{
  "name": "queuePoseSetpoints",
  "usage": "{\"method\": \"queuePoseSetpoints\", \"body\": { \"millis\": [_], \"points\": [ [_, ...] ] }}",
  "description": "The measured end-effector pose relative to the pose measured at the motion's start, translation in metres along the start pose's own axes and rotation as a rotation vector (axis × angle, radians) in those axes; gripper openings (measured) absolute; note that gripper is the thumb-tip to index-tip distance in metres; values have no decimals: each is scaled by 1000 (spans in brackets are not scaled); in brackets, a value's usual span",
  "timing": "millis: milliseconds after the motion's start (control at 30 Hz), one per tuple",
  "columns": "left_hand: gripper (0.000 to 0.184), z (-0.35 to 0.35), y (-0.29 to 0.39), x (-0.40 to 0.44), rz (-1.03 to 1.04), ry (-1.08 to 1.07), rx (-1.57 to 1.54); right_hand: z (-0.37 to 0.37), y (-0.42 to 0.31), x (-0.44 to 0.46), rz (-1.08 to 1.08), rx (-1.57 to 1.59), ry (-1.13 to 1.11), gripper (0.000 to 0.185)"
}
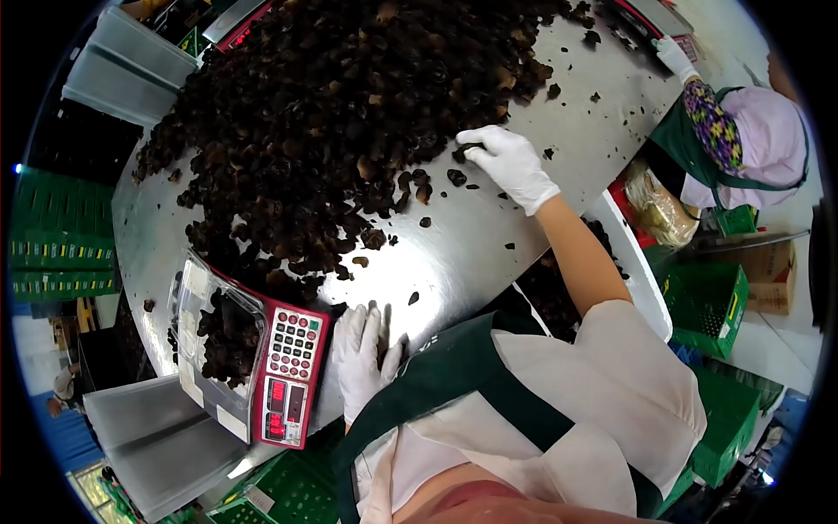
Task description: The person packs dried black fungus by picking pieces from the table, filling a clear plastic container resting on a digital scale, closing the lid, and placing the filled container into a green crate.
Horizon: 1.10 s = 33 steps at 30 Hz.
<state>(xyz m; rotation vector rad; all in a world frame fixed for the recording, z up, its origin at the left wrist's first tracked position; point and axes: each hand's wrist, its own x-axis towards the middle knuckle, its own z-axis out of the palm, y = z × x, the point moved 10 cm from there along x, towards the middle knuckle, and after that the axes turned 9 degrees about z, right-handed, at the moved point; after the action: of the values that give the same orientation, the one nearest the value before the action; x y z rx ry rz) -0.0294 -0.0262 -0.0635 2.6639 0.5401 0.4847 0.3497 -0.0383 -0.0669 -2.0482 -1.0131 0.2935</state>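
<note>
So your right hand [515, 166], white glove on, is out over the metal table [580, 131], thumb and fingertips narrowed on a small dark piece [461, 154]. That piece sits at the near right edge of a big heap [349, 105] of similar dark, curled bits, which look like some sort of dried fungus. The heap covers most of the far and middle table, with loose scraps scattered on the bare metal to the right and just below your fingers.

Your left hand [358, 354], also gloved, is down low at the near edge, just right of the red scale [286, 367]. Its fingers lie close together, with the thumb off to one side and a dark gap between; I honestly can't tell if anything's in there.

The scale is on the near left of the table with a clump of dark pieces [229, 336] in its clear tray [194, 349]. The red digits are lit, but too small for me to read for sure.

Around you: a grey bin [157, 441] near left, stacked green crates [61, 231] farther left, and a white tub [648, 284] with more dark bits by your right arm. Far right, a co-worker's gloved hand [675, 59] is right by another scale [650, 19].
</note>
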Motion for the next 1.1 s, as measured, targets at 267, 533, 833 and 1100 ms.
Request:
{"method": "queuePoseSetpoints", "body": {
  "millis": [267, 533, 833, 1100],
  "points": [
    [69, 25, 0, 14, -31, -169, 32, 17, 43, -16, 513, 693, -216, 24],
    [62, 38, -1, 45, 26, 4, 9, 17, -35, 22, 29, 17, -37, 36],
    [56, 32, -8, 40, -47, 40, -22, 44, -42, 47, 84, 34, -121, 19],
    [53, 31, -9, 39, -42, 59, -12, 71, -26, -8, 267, 434, -369, 10]
  ]
}}
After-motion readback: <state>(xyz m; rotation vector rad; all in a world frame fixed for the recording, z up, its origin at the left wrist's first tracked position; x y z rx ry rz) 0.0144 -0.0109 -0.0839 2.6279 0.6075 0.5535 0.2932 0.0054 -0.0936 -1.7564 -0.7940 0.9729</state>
